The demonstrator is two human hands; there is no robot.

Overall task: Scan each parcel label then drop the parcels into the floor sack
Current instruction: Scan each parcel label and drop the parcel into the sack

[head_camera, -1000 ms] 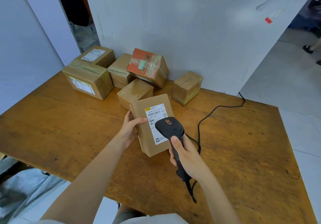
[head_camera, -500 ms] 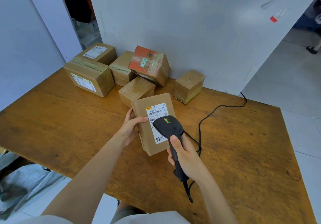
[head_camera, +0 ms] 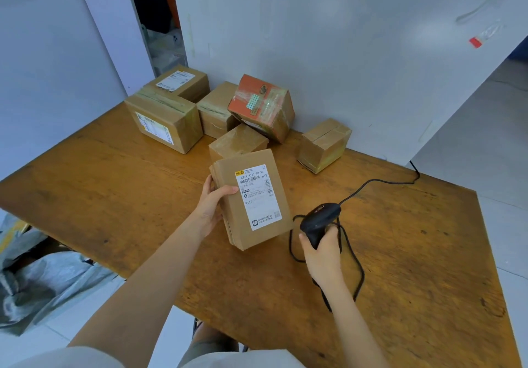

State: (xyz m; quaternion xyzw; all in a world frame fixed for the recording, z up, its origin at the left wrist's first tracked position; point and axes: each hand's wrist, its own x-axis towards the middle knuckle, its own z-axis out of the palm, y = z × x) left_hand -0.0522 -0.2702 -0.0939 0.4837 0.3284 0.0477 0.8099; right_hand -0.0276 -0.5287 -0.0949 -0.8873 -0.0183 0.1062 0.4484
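Parcel [head_camera: 251,199] in left hand [head_camera: 210,206], scanner [head_camera: 320,220] in right hand [head_camera: 323,253]

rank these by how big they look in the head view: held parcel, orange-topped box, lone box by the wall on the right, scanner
1. held parcel, though it is nearest the camera, so its true lead is unsure
2. orange-topped box
3. lone box
4. scanner

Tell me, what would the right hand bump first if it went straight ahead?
Probably the small taped brown cardboard box by the white wall, after bare wooden table; depth is unclear. The right hand grips the black handheld scanner.
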